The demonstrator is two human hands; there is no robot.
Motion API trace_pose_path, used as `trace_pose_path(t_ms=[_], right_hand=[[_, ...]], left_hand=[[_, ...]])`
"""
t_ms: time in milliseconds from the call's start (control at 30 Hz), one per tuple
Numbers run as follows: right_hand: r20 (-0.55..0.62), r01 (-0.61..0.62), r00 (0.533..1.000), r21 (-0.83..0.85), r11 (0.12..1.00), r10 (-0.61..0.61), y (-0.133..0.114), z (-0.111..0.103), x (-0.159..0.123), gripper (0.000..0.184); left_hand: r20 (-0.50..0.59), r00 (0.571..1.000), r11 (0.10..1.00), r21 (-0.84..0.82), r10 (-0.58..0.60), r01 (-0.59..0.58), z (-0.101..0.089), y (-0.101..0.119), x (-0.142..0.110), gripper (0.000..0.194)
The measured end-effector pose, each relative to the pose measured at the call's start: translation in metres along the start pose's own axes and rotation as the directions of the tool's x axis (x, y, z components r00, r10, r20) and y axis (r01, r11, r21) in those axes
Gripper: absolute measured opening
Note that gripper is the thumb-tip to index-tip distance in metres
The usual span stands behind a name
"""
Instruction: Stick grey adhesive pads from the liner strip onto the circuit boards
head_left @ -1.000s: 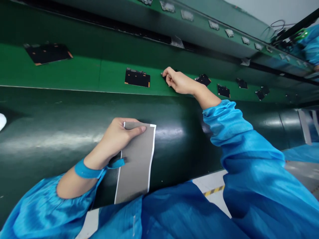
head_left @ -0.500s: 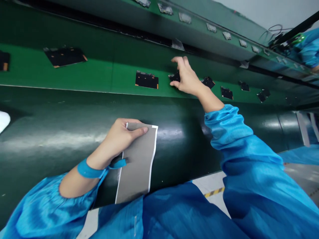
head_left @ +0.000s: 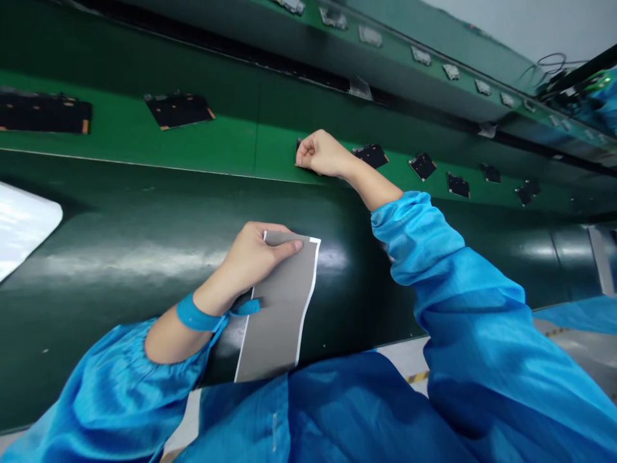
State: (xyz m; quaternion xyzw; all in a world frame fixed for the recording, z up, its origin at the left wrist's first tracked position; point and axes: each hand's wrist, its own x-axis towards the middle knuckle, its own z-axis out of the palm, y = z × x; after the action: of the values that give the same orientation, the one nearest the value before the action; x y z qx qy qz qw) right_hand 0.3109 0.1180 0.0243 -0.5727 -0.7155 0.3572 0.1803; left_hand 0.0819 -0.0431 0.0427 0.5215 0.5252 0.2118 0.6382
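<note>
My left hand (head_left: 255, 257) pinches the top of a long grey sheet (head_left: 279, 315) with white edges, thumb on its face and fingers behind. The sheet hangs down toward my lap. Farther out, my right hand (head_left: 322, 154) is over a black circuit board (head_left: 297, 152) on the green belt, its fingers curled together at the board's left end. Most of that board is covered by the hand, and whatever the fingertips hold is hidden. Just right of the hand lies another black board (head_left: 371, 155), partly behind my wrist.
More black boards (head_left: 179, 110) with copper-coloured corners lie spaced along the green belt (head_left: 231, 148). A higher ledge carries a row of small, clear-wrapped parts (head_left: 370, 36). A white rounded object (head_left: 26, 225) sits at the left on the dark green front surface (head_left: 144, 212).
My right hand opened off one board and has closed at the board to its left. The boards have shifted rightward in view. My left hand still holds the sheet.
</note>
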Motion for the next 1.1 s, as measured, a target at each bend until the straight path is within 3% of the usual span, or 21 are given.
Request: trace_pose_path(t_ms=[367, 600, 800, 933, 1100], right_hand=[[-0.050, -0.038, 0.998, -0.027, 0.999, 0.036, 0.016, -0.006, -0.009, 0.002], [-0.073, -0.036, 0.997, -0.062, 0.997, 0.032, 0.028, -0.012, -0.017, 0.010], [-0.122, -0.050, 0.992, -0.160, 0.986, 0.030, 0.034, -0.012, -0.027, 0.016], [-0.215, -0.058, 0.976, -0.308, 0.949, -0.010, 0.043, -0.009, -0.030, 0.022], [-0.323, -0.208, 0.944, -0.424, 0.881, 0.067, 0.056, -0.006, -0.019, 0.022]], left_hand=[[0.005, 1.000, 1.000, 0.001, 0.021, -0.021, 0.001, -0.003, 0.001, 0.033], [-0.014, 1.000, 1.000, 0.012, 0.015, -0.015, 0.002, -0.001, 0.000, 0.030], [-0.024, 1.000, 0.999, 0.038, 0.007, -0.006, 0.003, 0.001, -0.002, 0.027], [-0.039, 0.999, 0.998, 0.063, -0.003, 0.005, 0.003, 0.003, -0.003, 0.026], [-0.039, 0.999, 0.999, 0.033, 0.008, -0.007, 0.003, -0.001, -0.002, 0.028]])
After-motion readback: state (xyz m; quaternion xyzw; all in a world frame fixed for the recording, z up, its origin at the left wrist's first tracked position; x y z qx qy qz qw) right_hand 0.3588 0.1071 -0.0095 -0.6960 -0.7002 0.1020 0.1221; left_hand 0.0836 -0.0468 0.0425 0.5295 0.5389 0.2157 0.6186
